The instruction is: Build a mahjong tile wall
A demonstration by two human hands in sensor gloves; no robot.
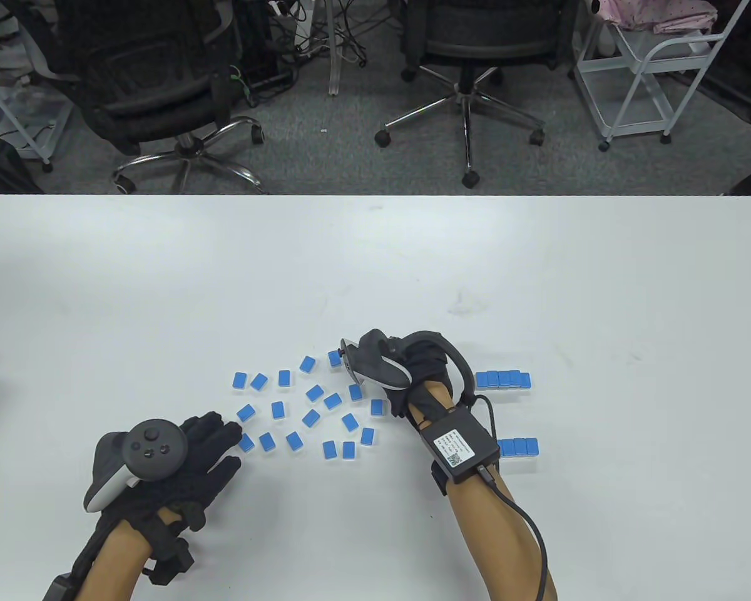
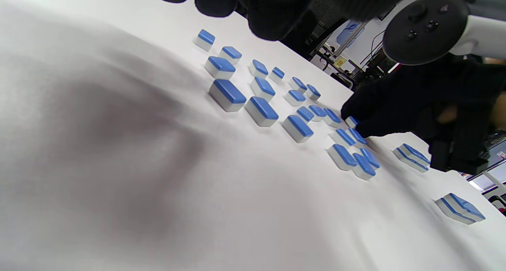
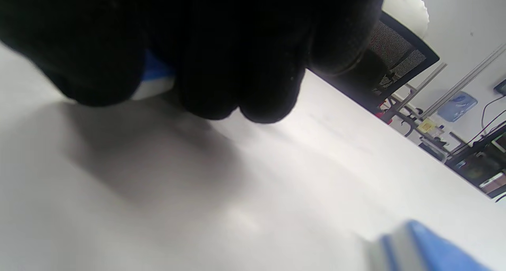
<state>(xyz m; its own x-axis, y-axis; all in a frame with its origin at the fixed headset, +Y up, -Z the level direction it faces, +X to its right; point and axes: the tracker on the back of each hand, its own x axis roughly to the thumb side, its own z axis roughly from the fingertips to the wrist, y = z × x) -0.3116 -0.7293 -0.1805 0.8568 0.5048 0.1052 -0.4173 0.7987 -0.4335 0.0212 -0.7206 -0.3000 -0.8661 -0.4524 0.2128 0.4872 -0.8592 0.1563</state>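
1. Mahjong tiles (image 1: pixel 313 416) lay scattered on the table (image 1: pixel 375 263), at eleven o'clock from my right hand (image 1: pixel 407 375).
2. Its grip pinched one tile (image 3: pixel 156 79).
3. Built rows (image 1: pixel 504 379) sat at three o'clock.
4. My left hand (image 1: pixel 194 451) rested loose, empty.

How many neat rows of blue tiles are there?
2: far row and near row, both beside the right hand; its arm may hide part.
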